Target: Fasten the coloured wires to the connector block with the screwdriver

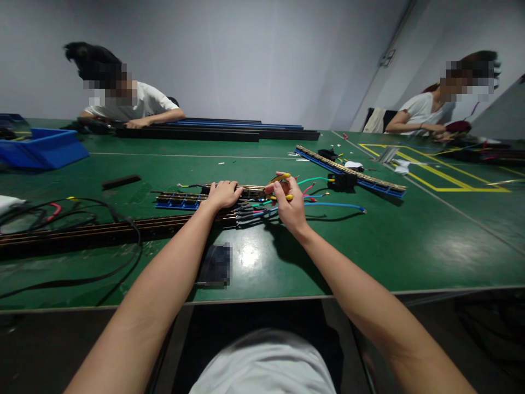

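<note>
My left hand (pixel 223 194) rests with curled fingers on a short rail piece (pixel 184 198) with blue clips and brass strips, pressing it on the green table (pixel 369 246). My right hand (pixel 289 202) grips small yellow-handled pliers (pixel 282 186) just right of the rail's end. Coloured wires (pixel 328 203), red, green, blue and black, fan out from that end towards the right. A long dark rail (pixel 82 232) lies across the table in front of my left forearm.
Another blue-and-brass rail (pixel 353 172) lies diagonally at the right. Black cables (pixel 74 219) loop at the left beside a blue bin (pixel 41 148). Long black profiles (pixel 213 130) lie at the far edge. Two people sit at the far side, one left, one right.
</note>
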`<state>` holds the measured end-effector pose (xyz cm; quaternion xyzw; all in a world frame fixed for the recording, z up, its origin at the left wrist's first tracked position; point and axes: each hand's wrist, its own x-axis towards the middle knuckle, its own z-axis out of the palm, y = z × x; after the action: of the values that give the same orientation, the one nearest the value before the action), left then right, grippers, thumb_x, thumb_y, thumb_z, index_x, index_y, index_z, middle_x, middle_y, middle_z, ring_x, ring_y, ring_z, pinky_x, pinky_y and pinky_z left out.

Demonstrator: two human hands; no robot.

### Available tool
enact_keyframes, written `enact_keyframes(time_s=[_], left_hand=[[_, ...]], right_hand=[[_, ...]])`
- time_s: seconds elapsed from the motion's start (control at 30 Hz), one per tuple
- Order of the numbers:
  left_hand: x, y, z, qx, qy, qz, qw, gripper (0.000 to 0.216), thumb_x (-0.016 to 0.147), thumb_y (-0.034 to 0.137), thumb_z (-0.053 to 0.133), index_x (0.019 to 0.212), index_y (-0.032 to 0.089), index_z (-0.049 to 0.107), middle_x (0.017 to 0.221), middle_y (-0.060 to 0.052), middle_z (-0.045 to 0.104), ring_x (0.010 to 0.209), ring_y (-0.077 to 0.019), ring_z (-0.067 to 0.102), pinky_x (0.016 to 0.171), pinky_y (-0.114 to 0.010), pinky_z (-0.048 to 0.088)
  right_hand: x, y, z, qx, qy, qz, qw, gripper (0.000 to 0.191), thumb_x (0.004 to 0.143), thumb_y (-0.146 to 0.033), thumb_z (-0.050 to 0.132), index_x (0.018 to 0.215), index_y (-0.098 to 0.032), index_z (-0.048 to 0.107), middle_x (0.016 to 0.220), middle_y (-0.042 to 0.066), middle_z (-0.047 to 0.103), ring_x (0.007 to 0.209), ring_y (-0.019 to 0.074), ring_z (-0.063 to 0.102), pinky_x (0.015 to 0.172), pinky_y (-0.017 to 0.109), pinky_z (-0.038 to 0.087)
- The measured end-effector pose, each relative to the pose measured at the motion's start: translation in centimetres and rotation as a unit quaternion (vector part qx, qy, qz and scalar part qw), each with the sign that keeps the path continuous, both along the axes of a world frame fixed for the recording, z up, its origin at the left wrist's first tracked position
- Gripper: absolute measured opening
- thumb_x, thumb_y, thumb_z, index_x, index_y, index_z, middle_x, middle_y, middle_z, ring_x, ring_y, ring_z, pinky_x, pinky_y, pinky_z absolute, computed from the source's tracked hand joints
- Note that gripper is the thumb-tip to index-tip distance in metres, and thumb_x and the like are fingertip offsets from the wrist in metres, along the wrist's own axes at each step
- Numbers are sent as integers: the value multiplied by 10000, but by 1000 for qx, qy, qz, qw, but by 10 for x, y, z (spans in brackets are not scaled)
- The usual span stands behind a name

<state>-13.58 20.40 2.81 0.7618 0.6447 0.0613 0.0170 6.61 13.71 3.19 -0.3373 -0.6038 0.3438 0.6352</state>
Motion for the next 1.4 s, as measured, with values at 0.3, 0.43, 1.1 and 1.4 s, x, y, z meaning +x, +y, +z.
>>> enact_keyframes(time_s=[0.3,0.43,1.1,1.4], left_hand=[[0,-1,3,-9,12,-3,1000,511,1022,467,297,1342,196,589,1431,-151,585,1325,-315,515,1116,-545,332],[0,-1,3,-10,16,-2,1000,491,1023,436,293,1336,201,589,1434,-148,583,1326,-309,513,1109,-531,342],[-1,-1,1,-3,14,-1,1000,467,1027,407,286,1330,213,584,1450,-144,568,1341,-312,494,1118,-557,323],[3,-6,7,-15,30,6,999,477,1037,400,266,1324,187,583,1434,-143,578,1325,-299,506,1111,-515,341]], right_hand=[[0,1,-10,10,-92,84,992,401,950,-530,534,1224,-239,510,908,40,699,837,173,707,556,229,542],[4,-6,-10,119,-239,106,958,322,1003,-406,460,1271,-251,546,1017,60,725,899,166,719,775,292,588],[-7,-18,-2,23,28,77,996,394,941,-484,565,1250,-251,490,888,26,686,790,174,681,488,221,484],[-3,-16,-13,174,-212,122,954,278,973,-241,478,1244,-229,537,948,54,706,817,155,689,747,277,551]])
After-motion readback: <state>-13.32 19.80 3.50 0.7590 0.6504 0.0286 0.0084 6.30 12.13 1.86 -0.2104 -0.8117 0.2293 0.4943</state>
